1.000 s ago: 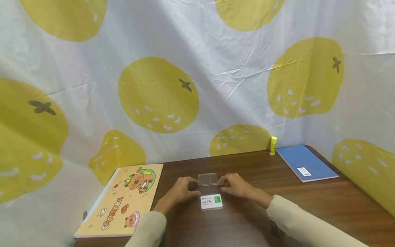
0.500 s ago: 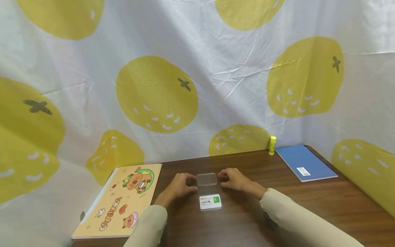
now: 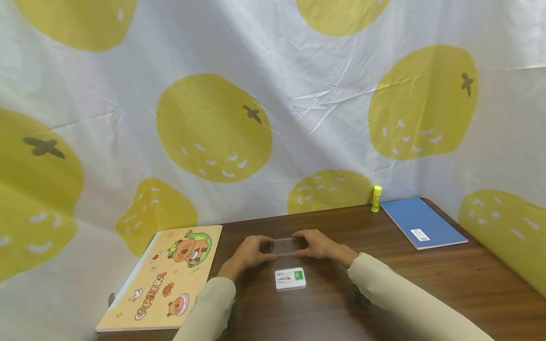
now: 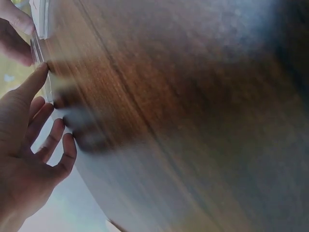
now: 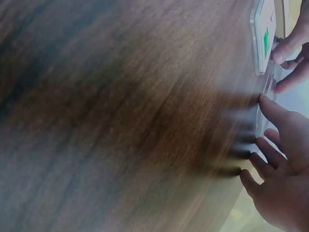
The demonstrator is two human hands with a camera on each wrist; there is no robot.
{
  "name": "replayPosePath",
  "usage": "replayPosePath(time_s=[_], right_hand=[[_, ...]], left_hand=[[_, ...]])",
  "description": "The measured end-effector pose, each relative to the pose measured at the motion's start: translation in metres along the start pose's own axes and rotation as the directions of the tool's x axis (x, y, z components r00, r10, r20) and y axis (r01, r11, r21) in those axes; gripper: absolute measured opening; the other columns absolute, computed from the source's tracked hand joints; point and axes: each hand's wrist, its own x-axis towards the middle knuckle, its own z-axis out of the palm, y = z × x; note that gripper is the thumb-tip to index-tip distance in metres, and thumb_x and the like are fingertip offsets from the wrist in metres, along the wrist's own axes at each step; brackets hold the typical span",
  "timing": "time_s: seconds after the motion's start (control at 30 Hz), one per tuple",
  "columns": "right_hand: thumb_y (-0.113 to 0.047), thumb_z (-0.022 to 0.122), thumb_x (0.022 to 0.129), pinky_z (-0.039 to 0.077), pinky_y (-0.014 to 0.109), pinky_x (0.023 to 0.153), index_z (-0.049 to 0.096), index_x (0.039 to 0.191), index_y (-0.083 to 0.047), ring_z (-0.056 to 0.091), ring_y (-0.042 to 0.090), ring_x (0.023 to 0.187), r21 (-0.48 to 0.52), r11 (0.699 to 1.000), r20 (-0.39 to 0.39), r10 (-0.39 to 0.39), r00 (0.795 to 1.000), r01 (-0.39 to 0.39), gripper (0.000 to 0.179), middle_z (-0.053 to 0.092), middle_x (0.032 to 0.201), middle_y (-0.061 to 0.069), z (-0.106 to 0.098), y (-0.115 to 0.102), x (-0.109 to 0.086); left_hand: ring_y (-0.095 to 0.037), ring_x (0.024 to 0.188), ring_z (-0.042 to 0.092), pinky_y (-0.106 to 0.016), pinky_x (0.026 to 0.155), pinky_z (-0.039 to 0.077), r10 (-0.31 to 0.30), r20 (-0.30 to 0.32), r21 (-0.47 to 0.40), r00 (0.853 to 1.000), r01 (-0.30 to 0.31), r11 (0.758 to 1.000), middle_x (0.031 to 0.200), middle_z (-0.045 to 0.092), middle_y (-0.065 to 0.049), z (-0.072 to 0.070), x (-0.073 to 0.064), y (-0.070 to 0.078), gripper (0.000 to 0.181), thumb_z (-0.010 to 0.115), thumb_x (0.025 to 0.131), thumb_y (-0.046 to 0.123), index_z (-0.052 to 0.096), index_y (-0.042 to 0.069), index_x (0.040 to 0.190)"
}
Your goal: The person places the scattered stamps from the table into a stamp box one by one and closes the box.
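Observation:
A shallow clear plastic lid (image 3: pixel 285 246) lies on the dark wooden table between both hands. My left hand (image 3: pixel 251 252) holds its left end, thumb at the near corner and index finger at the far one. Opposite it, my right hand (image 3: pixel 317 245) grips the right end in the same way. In the wrist views the other fingers of the left hand (image 4: pixel 36 130) and right hand (image 5: pixel 280 159) are spread, with tips close to the tabletop. Nearer to me sits a small clear case (image 3: pixel 290 279) with a white, red and green printed face.
A yellow capybara folder (image 3: pixel 164 279) lies on the left of the table (image 3: pixel 324 308). At the back right are an upright yellow glue stick (image 3: pixel 376 199) and a blue spiral notebook (image 3: pixel 422 222). A lemon-print curtain (image 3: pixel 315 118) encloses the table.
Half a second ago my right hand stood a little apart from the lid. It has come in leftward onto the lid's end, and the left hand has closed in too. The printed case stays put.

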Motion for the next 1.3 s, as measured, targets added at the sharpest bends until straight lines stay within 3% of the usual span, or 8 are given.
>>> replayPosePath(time_s=[0.37,0.73,1.07,1.3], right_hand=[[-0.013,0.078,0.093,0.048,0.054,0.107,0.064,0.132,0.007,0.06,0.041,0.127,-0.019,0.996,0.019,-0.081,0.997,0.082,0.046,0.066,0.133,0.023,0.001,-0.003,-0.004],[-0.012,0.073,0.097,0.046,0.055,0.108,0.06,0.135,0.01,0.057,0.044,0.13,-0.058,0.99,0.03,-0.126,0.992,0.128,0.045,0.06,0.139,0.026,0.004,-0.01,-0.018],[-0.012,0.073,0.097,0.047,0.056,0.107,0.06,0.135,0.01,0.057,0.046,0.13,-0.034,0.99,0.044,-0.132,0.99,0.134,0.045,0.06,0.139,0.028,0.003,-0.016,-0.031],[-0.012,0.074,0.097,0.049,0.056,0.105,0.061,0.133,0.011,0.059,0.046,0.128,-0.056,0.986,0.019,-0.159,0.987,0.16,0.045,0.061,0.138,0.028,-0.003,-0.023,-0.038]], left_hand=[[-0.033,0.128,0.062,-0.05,0.109,0.047,-0.018,-0.011,-0.02,1.0,0.018,1.0,0.129,0.071,-0.013,0.001,0.001,0.0,0.043,0.088,0.085,0.03,0.076,0.01,0.121],[-0.031,0.12,0.066,-0.05,0.104,0.051,0.001,-0.011,-0.026,1.0,-0.001,1.0,0.124,0.073,-0.012,0.001,-0.011,0.007,0.043,0.089,0.084,0.031,0.077,0.01,0.119],[-0.029,0.12,0.067,-0.049,0.104,0.051,0.043,-0.002,-0.034,0.999,-0.043,0.998,0.122,0.075,-0.009,0.002,-0.022,0.012,0.041,0.088,0.084,0.03,0.077,0.009,0.118],[-0.028,0.116,0.069,-0.048,0.1,0.053,0.123,-0.035,-0.04,0.992,-0.125,0.991,0.118,0.076,-0.007,-0.004,-0.03,0.017,0.038,0.088,0.084,0.029,0.078,0.009,0.115]])
